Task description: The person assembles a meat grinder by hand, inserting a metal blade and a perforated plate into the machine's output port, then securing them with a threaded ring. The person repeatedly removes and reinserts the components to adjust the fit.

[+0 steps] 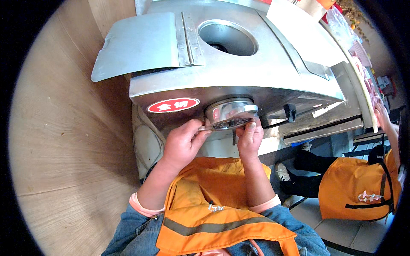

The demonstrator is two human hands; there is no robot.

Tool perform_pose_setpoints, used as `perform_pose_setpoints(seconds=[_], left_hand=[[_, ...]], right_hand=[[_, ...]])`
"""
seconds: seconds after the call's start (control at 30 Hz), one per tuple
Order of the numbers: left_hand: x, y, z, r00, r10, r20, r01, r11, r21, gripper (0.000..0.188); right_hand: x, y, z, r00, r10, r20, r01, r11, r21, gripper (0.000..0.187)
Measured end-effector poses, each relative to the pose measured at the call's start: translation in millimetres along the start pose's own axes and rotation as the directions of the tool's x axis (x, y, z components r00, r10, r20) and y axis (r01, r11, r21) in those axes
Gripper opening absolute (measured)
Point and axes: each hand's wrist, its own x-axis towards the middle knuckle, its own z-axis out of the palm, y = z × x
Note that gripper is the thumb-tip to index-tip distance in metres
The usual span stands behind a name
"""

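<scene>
In front of me stands a steel meat grinder (171, 83) with a round feed opening (228, 38) in its top. A metal locking ring (232, 109) sits around the outlet on its front face, with a dark plate showing inside. My left hand (185, 141) is closed on a small lug at the ring's left side, thumb and fingers pinching it. On the right, my right hand (250, 138) grips the ring's lower right edge, thumb up against it. Both hands partly cover the ring. Whether the ring is seated or loose cannot be told.
A hinged steel lid (136, 45) lies folded open to the left. A wooden panel (72, 141) rises close on my left. A black switch or knob (290, 112) juts from the grinder's front. At right, a person in an orange apron (352, 187) has a hand (381, 115) by raw meat (365, 81).
</scene>
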Motion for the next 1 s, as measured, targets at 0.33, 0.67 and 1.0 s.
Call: perform_pose_setpoints(seconds=[0.33, 0.67, 1.0], left_hand=[[-5.8, -17.6, 15.6, 0.982, -0.012, 0.189, -0.014, 0.991, 0.135, 0.012], [-17.4, -18.4, 48.7, 0.913, -0.352, 0.205, 0.383, 0.913, -0.142, 0.018], [-7.1, 9.9, 15.7, 0.984, 0.056, -0.170, -0.040, 0.995, 0.096, 0.013]], right_hand=[[27.8, -57.5, -2.5, 0.970, -0.240, -0.031, 0.216, 0.915, -0.340, 0.028], [41.3, -72.9, 6.3, 0.921, -0.380, -0.091, 0.326, 0.875, -0.358, 0.035], [13.2, -50.6, -2.8, 0.998, -0.070, -0.009, 0.068, 0.992, -0.104, 0.028]])
